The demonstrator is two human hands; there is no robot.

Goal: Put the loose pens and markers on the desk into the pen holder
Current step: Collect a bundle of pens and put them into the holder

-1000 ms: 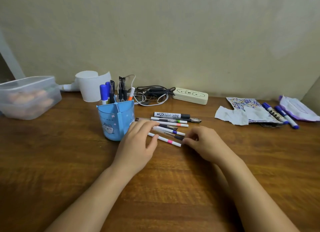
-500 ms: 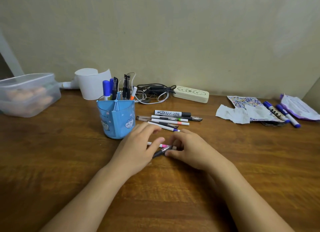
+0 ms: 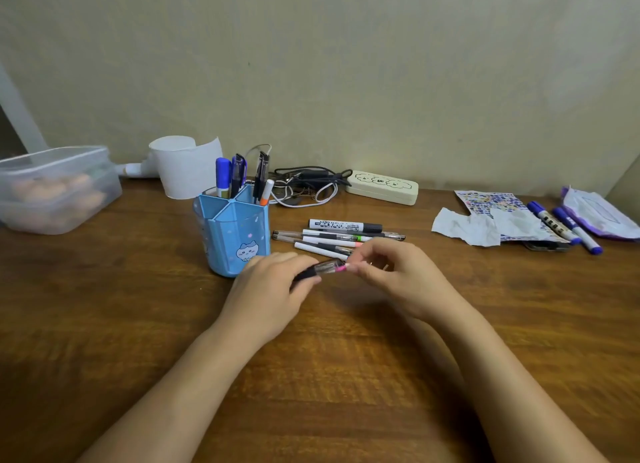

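Observation:
A blue pen holder [image 3: 235,236] with a cat print stands on the wooden desk and has several pens upright in it. Just right of it, my left hand [image 3: 270,289] and my right hand [image 3: 394,272] together hold a small bundle of pens [image 3: 325,268], one with a pink band, lifted slightly off the desk. Behind my hands lies a loose pile of pens and markers [image 3: 339,236]. Two blue markers [image 3: 564,225] lie at the far right.
A clear plastic box [image 3: 55,189] sits at the left edge. A white paper roll [image 3: 187,170], tangled cables [image 3: 304,185] and a cream case [image 3: 381,187] line the wall. Paper scraps [image 3: 464,227] and a sticker sheet [image 3: 491,203] lie right.
Both hands drew a few pens out of the pile toward me, then closed on them and lifted them off the desk. The view shifted slightly.

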